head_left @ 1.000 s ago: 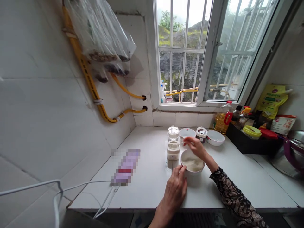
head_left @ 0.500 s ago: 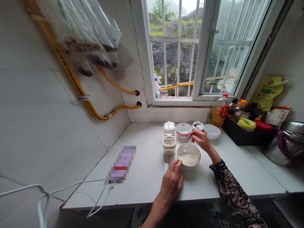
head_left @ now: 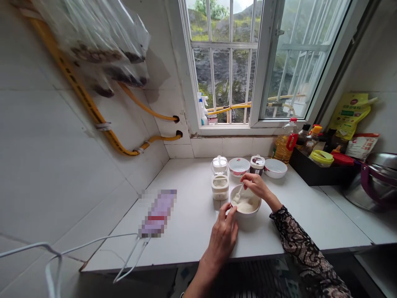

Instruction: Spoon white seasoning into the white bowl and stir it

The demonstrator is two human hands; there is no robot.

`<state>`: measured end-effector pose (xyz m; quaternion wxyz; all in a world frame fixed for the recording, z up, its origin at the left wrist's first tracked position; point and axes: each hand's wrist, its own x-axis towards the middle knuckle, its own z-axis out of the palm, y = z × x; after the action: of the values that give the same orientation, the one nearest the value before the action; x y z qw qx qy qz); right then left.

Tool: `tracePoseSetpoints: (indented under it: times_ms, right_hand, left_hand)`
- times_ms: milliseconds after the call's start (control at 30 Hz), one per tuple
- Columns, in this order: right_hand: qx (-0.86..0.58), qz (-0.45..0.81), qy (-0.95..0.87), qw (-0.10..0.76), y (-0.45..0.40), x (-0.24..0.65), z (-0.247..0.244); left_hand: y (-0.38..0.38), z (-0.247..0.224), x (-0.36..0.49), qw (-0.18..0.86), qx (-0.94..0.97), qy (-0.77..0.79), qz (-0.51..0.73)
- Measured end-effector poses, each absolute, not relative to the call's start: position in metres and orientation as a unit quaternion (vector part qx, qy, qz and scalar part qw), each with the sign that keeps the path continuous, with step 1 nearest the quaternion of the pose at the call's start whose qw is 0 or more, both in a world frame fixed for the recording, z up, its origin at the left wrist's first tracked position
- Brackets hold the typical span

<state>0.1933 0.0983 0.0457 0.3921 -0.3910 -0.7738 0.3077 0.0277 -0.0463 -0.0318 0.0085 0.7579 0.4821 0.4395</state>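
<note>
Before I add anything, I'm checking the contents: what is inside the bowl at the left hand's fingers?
A pale substance lies in the bowl, with a white spoon. The substance covers the bottom; the right hand hides part of the far rim.

No word, brand or number can be read with certainty; on the yellow pouch (head_left: 350, 116) at the right wall, a line of green characters is printed, and above it a small reddish emblem is seen, but neither can be made out; on the white packet (head_left: 361, 145) below it, reddish print is carried, also not legible; along the thick yellow pipe (head_left: 77, 89) at the left, a row of black marks is borne, too blurred for reading; on the front white jar (head_left: 220, 192), only a tiny dark mark is shown; the purple object (head_left: 159, 213) is covered by coarse pixel blocks.
</note>
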Motion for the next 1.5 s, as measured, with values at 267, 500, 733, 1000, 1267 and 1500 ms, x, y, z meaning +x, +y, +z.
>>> tracePoseSetpoints:
  times_ms: [267,500,733,1000,1267,1500]
  right_hand:
    - [-0.399,0.343,-0.744,0.412,0.1,0.195,0.045]
    - [-0.395,0.365,-0.729,0.425,0.1,0.193,0.044]
    - [-0.386,0.371,-0.726,0.431,0.104,0.194,0.041]
    - [-0.364,0.291,-0.785,0.408,0.098,0.196,0.051]
    - [-0.36,0.26,-0.805,0.394,0.093,0.191,0.05]
    - [-0.396,0.311,-0.756,0.418,0.097,0.195,0.046]
  left_hand:
    - [-0.034,-0.02,0.011,0.131,0.753,0.455,0.457]
    - [-0.013,-0.001,-0.006,0.094,0.785,0.439,0.426]
    - [-0.02,-0.017,-0.002,-0.017,0.803,0.428,0.414]
    - [-0.02,-0.022,0.0,-0.04,0.803,0.437,0.404]
    - [-0.019,-0.023,-0.002,-0.038,0.803,0.437,0.404]
    - [-0.019,-0.023,-0.001,-0.041,0.806,0.432,0.403]
